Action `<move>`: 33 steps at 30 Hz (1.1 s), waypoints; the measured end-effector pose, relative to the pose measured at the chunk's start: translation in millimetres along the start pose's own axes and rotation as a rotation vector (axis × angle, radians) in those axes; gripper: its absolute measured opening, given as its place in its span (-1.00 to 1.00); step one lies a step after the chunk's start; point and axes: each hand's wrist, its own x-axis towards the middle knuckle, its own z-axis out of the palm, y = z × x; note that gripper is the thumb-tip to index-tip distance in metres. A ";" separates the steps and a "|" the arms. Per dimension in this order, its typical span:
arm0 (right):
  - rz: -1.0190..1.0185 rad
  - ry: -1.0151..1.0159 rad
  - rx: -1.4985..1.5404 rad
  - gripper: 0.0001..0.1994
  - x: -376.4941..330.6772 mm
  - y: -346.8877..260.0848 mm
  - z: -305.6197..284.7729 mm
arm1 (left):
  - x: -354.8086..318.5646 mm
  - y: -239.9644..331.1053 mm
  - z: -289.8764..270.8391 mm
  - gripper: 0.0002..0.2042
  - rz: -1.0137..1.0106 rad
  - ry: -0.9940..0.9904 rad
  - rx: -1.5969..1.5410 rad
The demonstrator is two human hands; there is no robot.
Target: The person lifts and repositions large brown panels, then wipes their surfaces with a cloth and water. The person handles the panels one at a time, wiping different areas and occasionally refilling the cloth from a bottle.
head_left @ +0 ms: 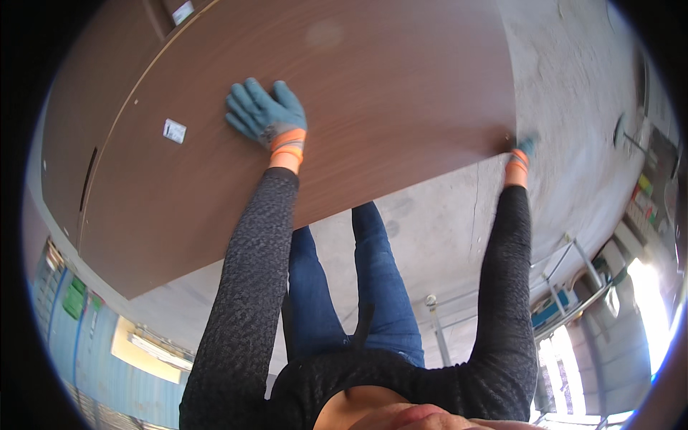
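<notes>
A large brown wood-look panel [373,93] stretches out in front of me, with a white label [174,131] on its left part. My left hand [266,115], in a teal glove with an orange cuff, rests flat on the panel with its fingers spread. At the panel's near right corner is my right hand [524,149], gloved the same way. It meets the edge there, but motion smears its fingers, so their grip is unclear.
Another brown panel [100,93] adjoins along the light edge at left. Grey concrete floor [566,86] lies to the right. A metal-framed cart [566,287] stands at lower right, and a green bin [74,297] at lower left. A round-based stand [620,132] is at far right.
</notes>
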 end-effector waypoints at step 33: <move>-0.825 0.022 0.294 -0.35 -234.8 -415.6 -45.8 | -12.0 -141.6 -97.4 -0.57 0.797 -0.449 -0.355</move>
